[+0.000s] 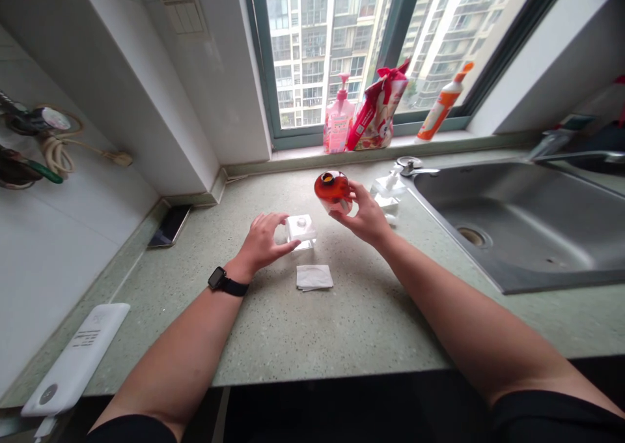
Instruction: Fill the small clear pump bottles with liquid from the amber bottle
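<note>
My right hand (365, 216) is closed around a round red-orange glass bottle (333, 189), held tilted above the green speckled counter (342, 326) with its open mouth facing me. My left hand (263, 241), with a black watch on the wrist, grips a small clear square bottle with a white top (301, 230) that stands on the counter. A folded white tissue (314, 277) lies just in front of that bottle.
A steel sink (527, 228) fills the right side, with a white pump piece (388, 192) beside its rim. A pink soap dispenser (338, 118), a red bag (378, 111) and an orange bottle (442, 104) stand on the sill. A phone (169, 226) and a white power bank (75, 358) lie at left.
</note>
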Motion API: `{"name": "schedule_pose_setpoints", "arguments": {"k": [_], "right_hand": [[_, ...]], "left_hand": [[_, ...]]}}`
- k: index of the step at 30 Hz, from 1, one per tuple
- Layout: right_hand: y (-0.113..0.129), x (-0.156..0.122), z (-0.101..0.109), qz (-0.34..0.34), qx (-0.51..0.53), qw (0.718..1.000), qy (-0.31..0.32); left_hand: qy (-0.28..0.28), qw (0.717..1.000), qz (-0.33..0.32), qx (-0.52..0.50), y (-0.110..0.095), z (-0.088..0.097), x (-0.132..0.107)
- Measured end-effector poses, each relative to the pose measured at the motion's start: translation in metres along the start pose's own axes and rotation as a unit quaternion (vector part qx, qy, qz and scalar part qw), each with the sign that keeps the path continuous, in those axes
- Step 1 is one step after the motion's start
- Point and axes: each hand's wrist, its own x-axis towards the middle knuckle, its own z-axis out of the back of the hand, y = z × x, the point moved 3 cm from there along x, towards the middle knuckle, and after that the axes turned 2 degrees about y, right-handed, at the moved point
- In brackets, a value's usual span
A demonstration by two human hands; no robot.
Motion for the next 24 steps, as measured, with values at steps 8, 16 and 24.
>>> {"name": "schedule_pose_setpoints", "arguments": {"k": [8,16,24], "right_hand": [[-0.019,0.000,-0.004,-0.098,-0.059,0.993,0.013],[-0.037,-0.002,-0.017,-0.113,-0.166,0.979,0.039],[-0.026,-0.002,-0.008,-0.115,-0.201,0.972,0.041]], "left_hand": [[0.003,1.000,-0.012,-0.002,0.006,-0.003,0.001],[0.003,1.000,-0.017,-0.005,0.007,-0.003,0.001],[0.016,1.000,-0.012,-0.004,0.009,-0.005,0.001]]}}
